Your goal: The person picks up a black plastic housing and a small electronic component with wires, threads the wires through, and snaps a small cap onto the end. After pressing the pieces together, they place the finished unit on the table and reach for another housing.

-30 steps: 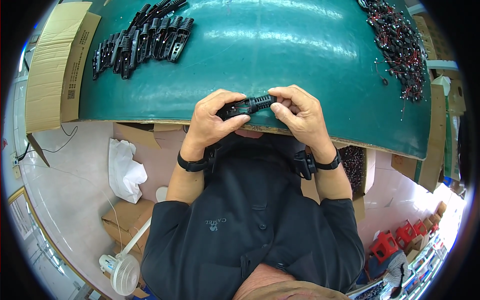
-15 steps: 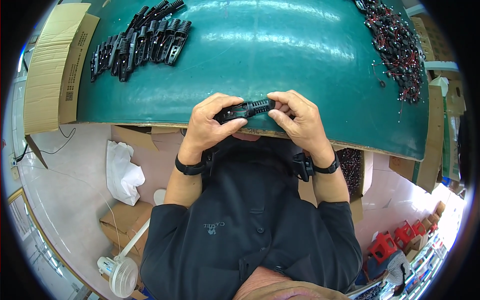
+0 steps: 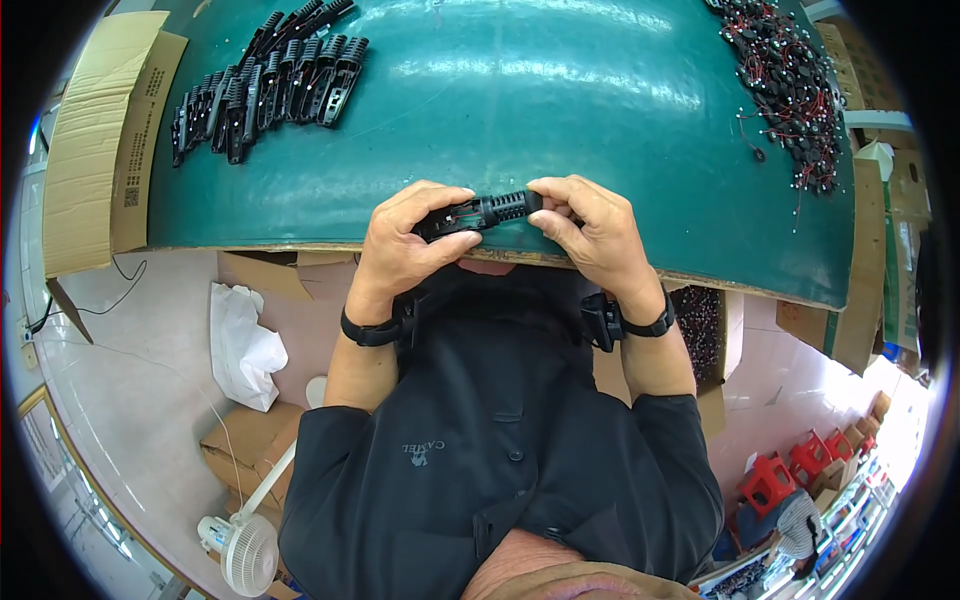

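A head-worn fisheye looks down on left hand, right hand and table.

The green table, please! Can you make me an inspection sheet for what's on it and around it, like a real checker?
Surface: green table, shiny with light reflections.
Job's things: one black ribbed part, held near the table's near edge; similar black parts piled upper left; small black pieces with red wires heaped upper right.
Clutter: crumpled white bag on the floor, left.
Hands: left hand grips the part's smoother end; right hand pinches its ribbed end.
Cables: black cable below the table's left end.
Surroundings: white fan, lower left; red stools, lower right.
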A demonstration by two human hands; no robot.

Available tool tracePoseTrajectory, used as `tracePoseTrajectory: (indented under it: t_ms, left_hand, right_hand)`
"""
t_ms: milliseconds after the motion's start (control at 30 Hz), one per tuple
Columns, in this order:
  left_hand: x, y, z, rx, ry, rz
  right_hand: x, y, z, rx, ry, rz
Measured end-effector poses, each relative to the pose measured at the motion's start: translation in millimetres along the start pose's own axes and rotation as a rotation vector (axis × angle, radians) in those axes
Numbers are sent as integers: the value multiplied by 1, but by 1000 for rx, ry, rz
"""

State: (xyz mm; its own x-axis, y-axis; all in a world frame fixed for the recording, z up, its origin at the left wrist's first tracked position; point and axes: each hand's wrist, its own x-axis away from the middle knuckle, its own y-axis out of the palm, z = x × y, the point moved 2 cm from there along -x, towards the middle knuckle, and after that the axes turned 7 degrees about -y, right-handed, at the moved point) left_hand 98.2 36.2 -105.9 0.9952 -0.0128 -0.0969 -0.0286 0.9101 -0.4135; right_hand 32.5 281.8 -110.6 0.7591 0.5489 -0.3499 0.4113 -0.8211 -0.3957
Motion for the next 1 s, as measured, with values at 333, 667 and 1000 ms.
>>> tracePoseTrajectory:
  t_ms: [333, 667, 1000]
  left_hand:
    - [3, 1, -7, 6, 21, 10]
    - [2, 2, -7, -9, 66, 37]
    - [3, 4, -6, -11, 83, 40]
  right_hand:
    - [5, 6, 0, -356, 345, 6]
    - [2, 4, -1, -345, 402, -29]
    - [0, 4, -5, -342, 488, -58]
